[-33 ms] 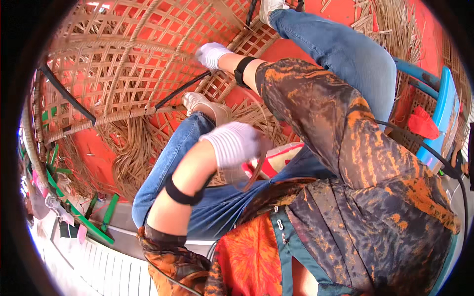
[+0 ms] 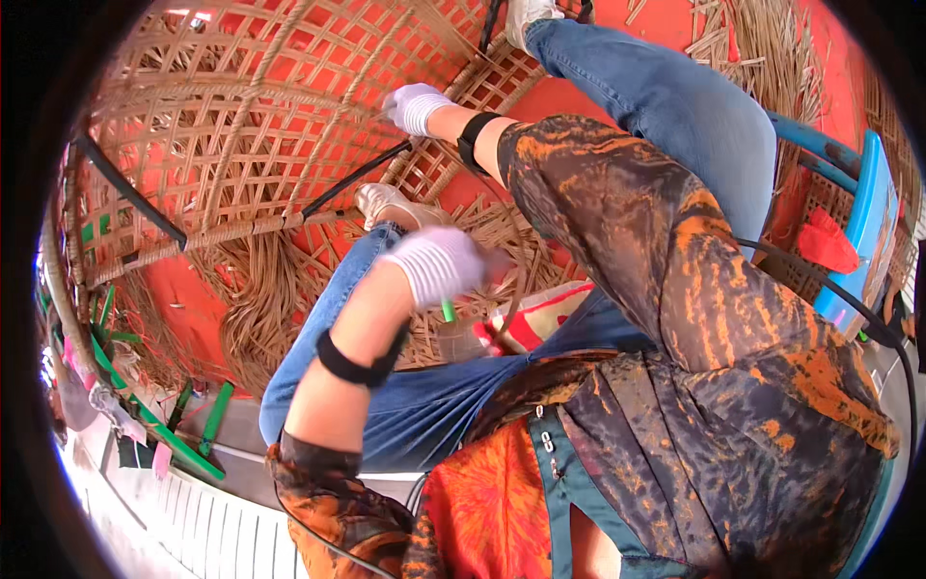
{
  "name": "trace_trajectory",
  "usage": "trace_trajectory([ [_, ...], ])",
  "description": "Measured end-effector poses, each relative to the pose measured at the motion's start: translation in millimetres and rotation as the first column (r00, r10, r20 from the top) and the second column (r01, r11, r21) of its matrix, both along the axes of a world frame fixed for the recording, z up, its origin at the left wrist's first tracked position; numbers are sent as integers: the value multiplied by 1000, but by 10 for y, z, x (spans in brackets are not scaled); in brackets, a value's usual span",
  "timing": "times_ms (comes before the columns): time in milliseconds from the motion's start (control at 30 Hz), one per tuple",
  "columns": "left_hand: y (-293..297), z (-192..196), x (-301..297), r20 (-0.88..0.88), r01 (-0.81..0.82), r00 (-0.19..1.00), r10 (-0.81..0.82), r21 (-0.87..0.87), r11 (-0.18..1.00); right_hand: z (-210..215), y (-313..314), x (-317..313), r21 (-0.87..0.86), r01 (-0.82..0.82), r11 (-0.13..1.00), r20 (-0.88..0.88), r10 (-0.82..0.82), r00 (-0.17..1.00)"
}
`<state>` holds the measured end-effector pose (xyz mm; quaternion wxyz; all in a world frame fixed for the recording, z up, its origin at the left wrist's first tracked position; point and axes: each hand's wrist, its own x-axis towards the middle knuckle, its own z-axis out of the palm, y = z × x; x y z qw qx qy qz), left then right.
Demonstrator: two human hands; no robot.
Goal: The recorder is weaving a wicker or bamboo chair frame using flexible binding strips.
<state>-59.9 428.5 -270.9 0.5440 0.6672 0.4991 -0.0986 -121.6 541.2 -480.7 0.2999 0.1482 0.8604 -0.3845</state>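
My right hand (image 2: 415, 108) was at the cane lattice (image 2: 257, 89) across the frame's upper left; my left hand (image 2: 439, 265) blurred near the centre. I couldn't tell whether either pinched anything.

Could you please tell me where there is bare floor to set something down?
One fairly bare red floor patch lies at left, between the woven basketwork's lower rim and the brown strips right of it. Another lies between the right jeans leg and right sleeve. Crowded: around the left hand, with strips, red-and-cream fabric and the left shoe.
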Motion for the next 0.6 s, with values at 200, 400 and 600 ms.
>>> trace_trajectory([
  [200, -236, -1298, -876, -494, -877, -15, 869, 425, 226, 68, 171, 167, 48, 143, 989, -104, -137, 985],
  [400, -295, -2106, -836, 55, -936, -303, 951, 172, -308, 175, 86, 303, 33, 247, 969, -125, -241, 962],
  [600, -285, -2131, -620, 511, -833, -474, 717, 3, -553, 144, 36, 268, 29, 279, 960, 16, -280, 960],
])
